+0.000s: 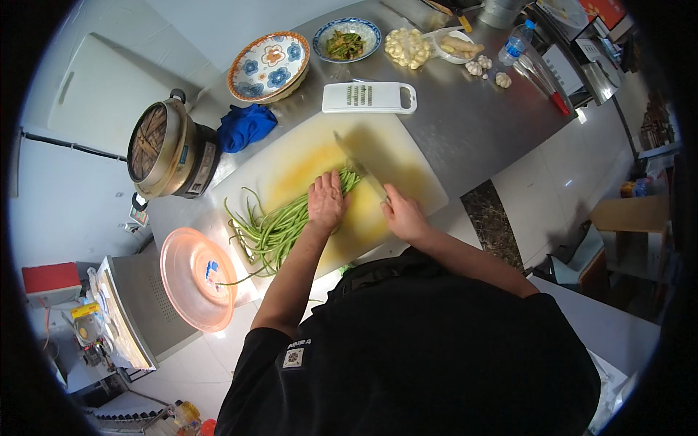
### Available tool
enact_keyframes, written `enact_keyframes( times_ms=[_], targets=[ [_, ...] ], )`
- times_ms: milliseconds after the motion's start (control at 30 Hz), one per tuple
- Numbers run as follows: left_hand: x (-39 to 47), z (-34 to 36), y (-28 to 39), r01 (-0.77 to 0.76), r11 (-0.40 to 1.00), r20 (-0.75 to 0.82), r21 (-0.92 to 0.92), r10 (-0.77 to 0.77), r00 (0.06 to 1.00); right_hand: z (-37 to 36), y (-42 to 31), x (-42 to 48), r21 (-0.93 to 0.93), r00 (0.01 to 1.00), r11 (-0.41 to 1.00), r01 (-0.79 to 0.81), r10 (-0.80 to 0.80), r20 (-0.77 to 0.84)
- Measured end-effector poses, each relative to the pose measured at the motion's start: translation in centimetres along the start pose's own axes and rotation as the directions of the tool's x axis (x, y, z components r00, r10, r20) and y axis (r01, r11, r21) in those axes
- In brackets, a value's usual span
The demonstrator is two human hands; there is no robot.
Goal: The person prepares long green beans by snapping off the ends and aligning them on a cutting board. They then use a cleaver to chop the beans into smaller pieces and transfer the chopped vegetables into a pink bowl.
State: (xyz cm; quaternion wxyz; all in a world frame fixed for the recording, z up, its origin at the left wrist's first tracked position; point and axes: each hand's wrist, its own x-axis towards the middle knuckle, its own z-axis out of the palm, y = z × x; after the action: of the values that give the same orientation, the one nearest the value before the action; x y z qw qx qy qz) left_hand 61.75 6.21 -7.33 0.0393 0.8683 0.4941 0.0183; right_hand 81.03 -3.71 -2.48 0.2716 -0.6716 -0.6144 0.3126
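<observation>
A bundle of long green beans (277, 228) lies on a large white cutting board (420, 188) with yellow stains. My left hand (326, 203) presses over the bundle near its right end, fingers together and holding the beans down. In my right hand (404, 213) is the handle of a kitchen knife (354, 158), its blade slanting up and left beside the bean ends. Part of the handle is hidden by my fingers. The beans' loose tips spread to the left, and one reaches over a pink plastic basin (170, 256).
Beyond the board lie a white grater (388, 98) and a blue cloth (245, 128). A flowered bowl (267, 65), a plate of cooked food (373, 37), bagged peeled garlic (406, 49) and a water bottle (513, 46) stand farther back. An electric steamer (188, 155) stands left.
</observation>
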Motion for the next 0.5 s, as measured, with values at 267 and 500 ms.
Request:
enact_keyframes(
  times_ms=[267, 500],
  targets=[
    [0.2, -0.2, 0.2, 0.019, 0.999, 0.003, -0.031, -0.019, 1.0, -2.3, -3.8, -1.4, -0.11, 0.996, 0.991, 0.08, -0.074, 0.057],
    [0.2, 0.4, 0.0, 0.005, 1.0, 0.01, 0.027, -0.006, 1.0, -1.5, -4.0, -0.7, -0.184, 0.987, 0.981, 0.058, -0.029, 0.157]
  ],
)
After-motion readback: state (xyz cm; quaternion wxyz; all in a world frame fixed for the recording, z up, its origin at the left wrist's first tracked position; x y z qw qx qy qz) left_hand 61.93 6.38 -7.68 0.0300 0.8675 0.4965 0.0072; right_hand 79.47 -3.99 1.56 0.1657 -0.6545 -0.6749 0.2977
